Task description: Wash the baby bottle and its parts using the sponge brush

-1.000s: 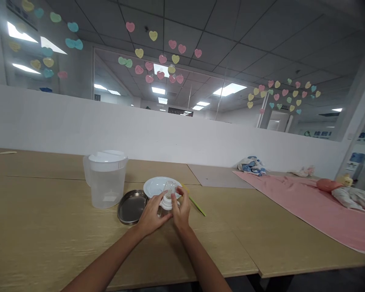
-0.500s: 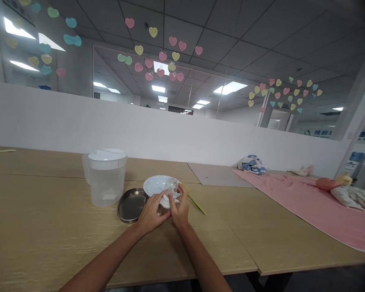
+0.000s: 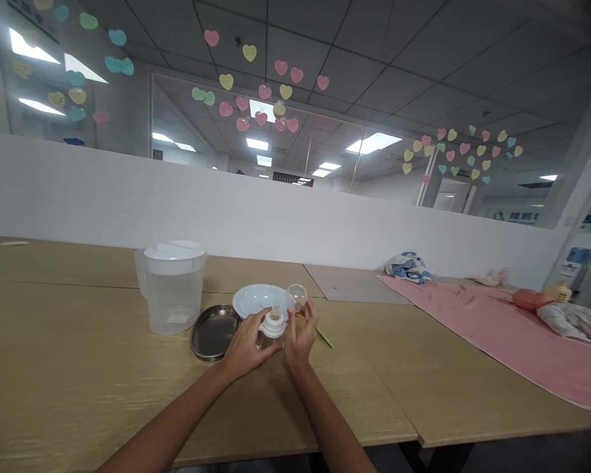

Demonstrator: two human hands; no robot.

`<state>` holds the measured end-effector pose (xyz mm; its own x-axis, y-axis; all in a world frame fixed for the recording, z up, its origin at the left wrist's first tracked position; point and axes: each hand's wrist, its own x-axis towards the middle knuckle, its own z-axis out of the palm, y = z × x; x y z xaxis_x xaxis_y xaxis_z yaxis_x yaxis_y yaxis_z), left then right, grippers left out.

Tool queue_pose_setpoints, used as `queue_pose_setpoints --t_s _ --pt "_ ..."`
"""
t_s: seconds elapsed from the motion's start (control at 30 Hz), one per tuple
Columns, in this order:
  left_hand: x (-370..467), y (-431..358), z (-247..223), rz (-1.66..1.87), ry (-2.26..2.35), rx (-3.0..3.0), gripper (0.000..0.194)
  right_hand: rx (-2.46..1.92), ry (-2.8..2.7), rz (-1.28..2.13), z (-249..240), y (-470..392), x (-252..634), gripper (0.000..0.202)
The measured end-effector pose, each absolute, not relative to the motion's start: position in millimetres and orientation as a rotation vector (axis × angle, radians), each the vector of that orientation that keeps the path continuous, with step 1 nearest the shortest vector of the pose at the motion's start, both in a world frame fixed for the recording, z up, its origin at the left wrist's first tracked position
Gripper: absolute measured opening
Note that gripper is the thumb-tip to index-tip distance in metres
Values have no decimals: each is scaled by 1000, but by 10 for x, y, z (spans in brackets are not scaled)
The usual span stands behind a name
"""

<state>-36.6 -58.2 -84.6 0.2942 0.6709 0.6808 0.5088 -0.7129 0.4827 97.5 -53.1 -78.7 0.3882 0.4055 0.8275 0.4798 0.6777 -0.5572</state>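
Observation:
My left hand (image 3: 246, 345) is wrapped around a baby bottle (image 3: 274, 325) with a white collar, which stands upright with its clear nipple uncovered. In my right hand (image 3: 300, 335) is a clear, dome-shaped bottle cap (image 3: 297, 297), held up to the right of the nipple and apart from it. Just behind the bottle lies a white plate (image 3: 251, 299), partly covered by my hands and the cap. A round metal tray (image 3: 214, 334) is left of my left hand. To the right of my right hand lies a thin green stick-like thing (image 3: 325, 337), its far end hidden.
A lidded clear plastic pitcher (image 3: 175, 289) stands at the left of the wooden table (image 3: 88, 381). On the right, a pink cloth (image 3: 497, 335) carries a doll (image 3: 566, 309). A bunched blue-and-white cloth (image 3: 408, 267) lies by the white wall (image 3: 285, 223).
My right hand has lifted the clear cap off the bottle and moved it to the right, baring the nipple. My left hand has stayed on the bottle.

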Motion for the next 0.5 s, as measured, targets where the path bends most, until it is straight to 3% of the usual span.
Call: queue_pose_setpoints --t_s 0.17,0.5 --pt "-370 -618 -807 1399 1103 2364 66 -959 -991 42 -685 -498 1057 48" --pt "-379 -594 -841 1358 1108 2371 69 -1031 -1198 58 -823 -325 1116 42"
